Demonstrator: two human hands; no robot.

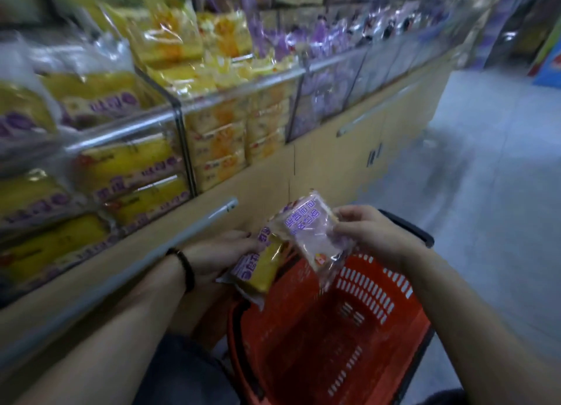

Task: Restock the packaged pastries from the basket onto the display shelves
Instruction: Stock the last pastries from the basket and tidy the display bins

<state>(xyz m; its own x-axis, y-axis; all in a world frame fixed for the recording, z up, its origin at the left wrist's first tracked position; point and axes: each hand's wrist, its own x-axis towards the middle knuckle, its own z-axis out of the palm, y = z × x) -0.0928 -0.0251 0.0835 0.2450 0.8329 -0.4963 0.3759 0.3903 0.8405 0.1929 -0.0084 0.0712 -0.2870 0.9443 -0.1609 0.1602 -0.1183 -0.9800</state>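
While both hands hang over the orange basket (pixel 364 286), each has a pack. The left hand (pixel 221 253) has its fingers curled round the left edge of a yellow pastry pack (pixel 262 271), thumb hidden beneath. The right hand (pixel 376 237) pinches the right edge of a purple pastry pack (pixel 312 237) between thumb and fingertips, and the pack tilts down toward the basket. The two packs overlap in the middle, purple over yellow. They look light and soft, spongy cake in thin glossy film, so I'd judge them easy to lift, easy to squash, and the wrapper likely slippery. An edge pinch on the film does for carrying; for setting down, a flat hold across the broad faces would spare the cake. To the left, the clear-fronted bins of stocked yellow packs (pixel 130 168) sit close by, and the stocked purple packs (pixel 328 92) lie farther along the display shelves (pixel 243 90), blurred. Colour looks like the guide to where each one goes.
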